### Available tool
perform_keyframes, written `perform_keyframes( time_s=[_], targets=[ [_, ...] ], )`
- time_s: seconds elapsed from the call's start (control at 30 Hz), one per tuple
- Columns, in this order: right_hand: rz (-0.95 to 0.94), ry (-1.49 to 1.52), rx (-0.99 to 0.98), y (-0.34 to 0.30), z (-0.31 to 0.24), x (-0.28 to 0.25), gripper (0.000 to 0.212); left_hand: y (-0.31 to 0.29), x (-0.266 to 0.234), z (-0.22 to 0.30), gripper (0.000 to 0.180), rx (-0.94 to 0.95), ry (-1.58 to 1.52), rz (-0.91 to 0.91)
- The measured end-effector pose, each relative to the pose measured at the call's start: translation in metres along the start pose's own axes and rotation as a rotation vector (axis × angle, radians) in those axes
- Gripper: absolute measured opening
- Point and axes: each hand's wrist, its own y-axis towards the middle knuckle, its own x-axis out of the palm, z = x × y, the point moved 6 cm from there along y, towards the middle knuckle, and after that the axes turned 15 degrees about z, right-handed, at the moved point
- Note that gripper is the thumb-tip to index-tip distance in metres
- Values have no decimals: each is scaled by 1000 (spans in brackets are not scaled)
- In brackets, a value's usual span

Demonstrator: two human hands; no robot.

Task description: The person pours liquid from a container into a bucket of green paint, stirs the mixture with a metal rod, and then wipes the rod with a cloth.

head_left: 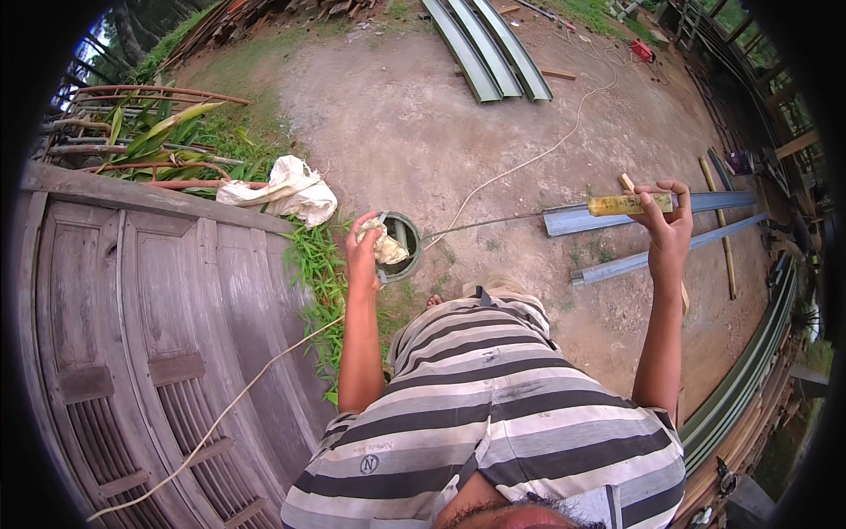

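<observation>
My left hand (360,257) is closed on a crumpled cream cloth (388,248), over a round grey-green bucket (408,271). The bucket's inside is partly covered by the cloth. Out to the right, my right hand (670,224) grips a yellow, bar-shaped handle (615,205) with dark marks between thumb and fingers. A long, thin dark rod or blade (493,224) runs in line with this handle, its far end beside the bucket's rim. Whether it is a blade seen edge-on, I cannot tell.
Wooden shutter doors (159,353) stand close on the left, a cream cord (211,432) across them. A white sack (295,189) lies by plants. Metal channels lie to the right (617,264) and far ahead (493,53). A pale cable (529,160) crosses the dirt ground.
</observation>
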Motion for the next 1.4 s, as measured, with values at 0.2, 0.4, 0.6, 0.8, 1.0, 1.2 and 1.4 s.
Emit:
perform_keyframes(
  time_s=[0.2,0.4,0.6,0.8,1.0,1.2,1.4],
  targets=[
    [-641,-630,224,61,85,18,19,109,51,19,40,43,99,-33],
    [-1125,-949,208,88,183,106,47,210,130,21,43,18,243,-93],
    [-1204,-1020,162,158,223,194,58,325,193,27,45,-13,281,-29],
    [-1010,-1108,-157,256,212,251,49,416,288,38,50,3,310,-62],
    [-948,-1117,-54,325,238,277,49,489,397,57,50,-31,278,-107],
    [-891,-1132,125,410,255,315,55,581,497,43,51,-70,315,-167],
    [-915,-1117,383,461,324,308,57,625,602,7,51,-132,340,-229]
  ],
)
